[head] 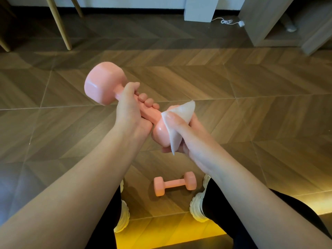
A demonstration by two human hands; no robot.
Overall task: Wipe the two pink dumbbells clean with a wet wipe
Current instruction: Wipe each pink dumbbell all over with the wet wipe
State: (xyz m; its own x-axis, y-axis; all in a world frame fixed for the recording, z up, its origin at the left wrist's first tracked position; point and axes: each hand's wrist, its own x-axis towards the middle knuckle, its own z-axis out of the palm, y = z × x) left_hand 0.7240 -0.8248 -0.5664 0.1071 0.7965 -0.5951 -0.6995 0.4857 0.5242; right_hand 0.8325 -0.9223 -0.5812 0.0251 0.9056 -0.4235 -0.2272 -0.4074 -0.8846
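Gripping one dumbbell [102, 83] by its handle, the left hand [131, 108] is holding it while the right hand [186, 137] is clutching a wipe [181, 112] round its near head, above the other dumbbell [175, 183].

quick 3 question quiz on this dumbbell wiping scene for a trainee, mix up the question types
1. True or false: the left hand grips the handle of the held dumbbell.
2. Where is the wet wipe?
A. in the left hand
B. pressed by the right hand against the near head of the held dumbbell
C. hanging loose, touching nothing
3. Fill in: the second dumbbell lies on the ____ between the person's shoes.

Key: 1 true; 2 B; 3 floor
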